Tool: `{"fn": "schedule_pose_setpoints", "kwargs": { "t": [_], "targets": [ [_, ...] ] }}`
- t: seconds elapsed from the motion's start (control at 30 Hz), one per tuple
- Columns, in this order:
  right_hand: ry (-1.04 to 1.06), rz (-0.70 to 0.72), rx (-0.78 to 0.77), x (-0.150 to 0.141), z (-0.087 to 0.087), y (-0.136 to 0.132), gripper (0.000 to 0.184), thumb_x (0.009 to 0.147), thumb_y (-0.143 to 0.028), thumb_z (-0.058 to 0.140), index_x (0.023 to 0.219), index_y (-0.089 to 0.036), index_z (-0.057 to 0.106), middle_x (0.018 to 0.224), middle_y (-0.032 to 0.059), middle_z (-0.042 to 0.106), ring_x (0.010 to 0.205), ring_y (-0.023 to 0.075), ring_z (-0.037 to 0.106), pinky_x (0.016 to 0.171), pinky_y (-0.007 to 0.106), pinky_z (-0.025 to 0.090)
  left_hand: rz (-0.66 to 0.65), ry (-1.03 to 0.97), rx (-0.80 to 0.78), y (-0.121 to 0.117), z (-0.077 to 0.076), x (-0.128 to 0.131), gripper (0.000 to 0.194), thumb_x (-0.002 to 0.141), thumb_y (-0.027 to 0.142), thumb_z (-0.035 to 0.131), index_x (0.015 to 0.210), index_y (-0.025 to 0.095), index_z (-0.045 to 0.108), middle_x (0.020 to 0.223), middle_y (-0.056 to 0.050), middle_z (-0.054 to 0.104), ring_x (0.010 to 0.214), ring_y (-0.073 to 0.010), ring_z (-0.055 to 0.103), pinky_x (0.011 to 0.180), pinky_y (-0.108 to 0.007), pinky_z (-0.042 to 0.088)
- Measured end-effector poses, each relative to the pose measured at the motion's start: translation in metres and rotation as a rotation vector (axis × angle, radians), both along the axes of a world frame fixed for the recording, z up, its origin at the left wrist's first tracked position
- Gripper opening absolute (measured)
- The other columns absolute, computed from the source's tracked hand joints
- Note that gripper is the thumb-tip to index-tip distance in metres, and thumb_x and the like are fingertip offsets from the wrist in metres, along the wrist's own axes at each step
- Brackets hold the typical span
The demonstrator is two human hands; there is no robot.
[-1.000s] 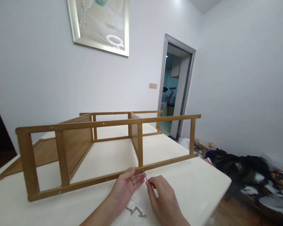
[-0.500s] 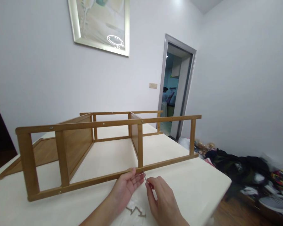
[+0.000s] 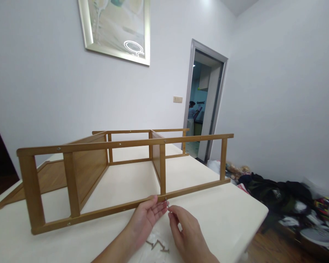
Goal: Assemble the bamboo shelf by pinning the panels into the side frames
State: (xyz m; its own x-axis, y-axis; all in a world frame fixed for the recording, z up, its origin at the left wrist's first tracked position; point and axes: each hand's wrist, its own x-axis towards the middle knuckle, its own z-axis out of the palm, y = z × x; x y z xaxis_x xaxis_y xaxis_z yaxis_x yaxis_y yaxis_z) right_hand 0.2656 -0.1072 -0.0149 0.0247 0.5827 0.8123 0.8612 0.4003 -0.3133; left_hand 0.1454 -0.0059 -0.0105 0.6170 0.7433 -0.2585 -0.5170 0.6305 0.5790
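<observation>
Compared with a second ago, the right hand (image 3: 188,230) has edged a little leftward, towards the left hand (image 3: 146,219), and less of the rod (image 3: 167,205) shows between its fingertips and the rail (image 3: 197,188). The left hand keeps its place, and the screws (image 3: 161,245) lie just as they did.

The right hand is closed in a pinch, thumb and forefinger on the rod, the other fingers curled in. The rod, thin, straight and dull grey, slants up and left out of that grip, its upper end at the rail just beyond the left fingertips; whether it touches there is too small to tell. The left hand is loosely open, palm up, fingers slightly bent below the rail and thumb against it, with no clear grip on anything.

The frame (image 3: 137,143) stands on its side beyond both hands, of smooth, warm brown wood: slim rails with rounded ends, square-edged uprights, round metal heads set into the rails. Left of the left hand and farther off, a flat panel (image 3: 90,166) with visible grain spans the frame. Between the forearms, the slender, brassy screws lie on crinkled clear film (image 3: 149,255) over the smooth, cream table (image 3: 224,219).
</observation>
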Motion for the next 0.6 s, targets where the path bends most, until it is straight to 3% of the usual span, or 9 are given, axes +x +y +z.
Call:
{"fn": "schedule_pose_setpoints", "kwargs": {
  "t": [0.17, 0.6],
  "targets": [
    [0.043, 0.07, -0.037, 0.0024, -0.0025, 0.0, 0.021, 0.094, -0.009, 0.045, 0.107, -0.022, 0.056, 0.086, 0.0037, 0.068, 0.075, 0.0155, 0.067, 0.067, 0.026, 0.056, -0.001, -0.004, 0.0, 0.0002, 0.0, -0.0001, 0.001, 0.084, 0.011, 0.062, 0.084, 0.012, 0.062, 0.093, -0.017, 0.075, 0.09, -0.0238, 0.073, 0.092, -0.038, 0.054],
    [-0.036, -0.014, -0.04, 0.001, -0.0008, -0.0025, 0.019, 0.092, -0.009, 0.045, 0.103, -0.021, 0.055, 0.078, 0.0033, 0.064, 0.069, 0.0166, 0.064, 0.062, 0.027, 0.054, 0.009, 0.018, 0.006, -0.001, 0.003, -0.0002, 0.005, 0.085, 0.011, 0.062, 0.08, 0.013, 0.061, 0.088, -0.017, 0.076, 0.087, -0.0229, 0.074, 0.09, -0.037, 0.055]
  ]
}}
